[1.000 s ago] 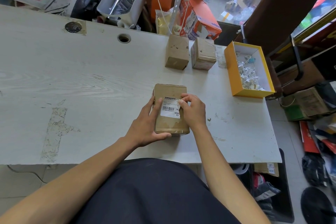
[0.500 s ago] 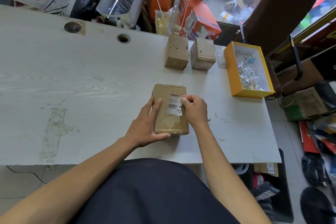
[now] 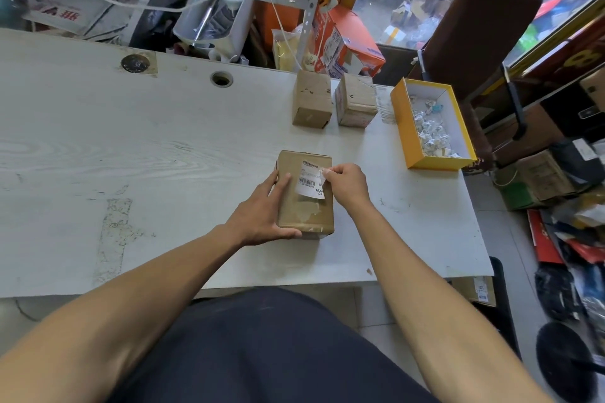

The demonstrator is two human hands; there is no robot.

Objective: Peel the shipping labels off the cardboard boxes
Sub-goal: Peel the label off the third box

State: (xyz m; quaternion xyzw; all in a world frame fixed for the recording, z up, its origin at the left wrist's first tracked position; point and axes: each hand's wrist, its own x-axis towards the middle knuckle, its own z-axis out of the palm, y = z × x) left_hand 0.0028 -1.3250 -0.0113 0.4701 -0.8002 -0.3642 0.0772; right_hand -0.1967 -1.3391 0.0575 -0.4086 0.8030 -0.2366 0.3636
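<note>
Cluttered shelving and a glass front ring a pale, scuffed table (image 3: 137, 154), and near its front edge lies the cardboard box (image 3: 306, 206) in hand, flat and long side toward the person; on its upper face sits the white shipping label (image 3: 309, 181), barcode showing, its right edge curled up off the card while the left part looks stuck down.

By the look of it the label is thin paper on adhesive: light, limp, apt to tear if pulled sharply or straight up; the best hold seems to be the lifted right corner, drawn low and slowly back across the face; the torn patch of bared card lower on the box suggests the surface sheds its skin readily. The box itself looks stiff and light enough to slide, so it wants pinning down.

The right hand (image 3: 343, 185) pinches that raised corner between thumb and fingertips; the left hand (image 3: 265, 211) lies against the box's left side, fingers straight over the top face and thumb along the near edge, bracing it on the table.

Farther back stand two smaller boxes (image 3: 311, 98) close together, near the table's far edge; whether they carry labels cannot be told from here; to their right a yellow tray (image 3: 403, 127) holds crumpled white scraps, probably labels already removed; beyond it a brown chair back (image 3: 474, 39).
</note>
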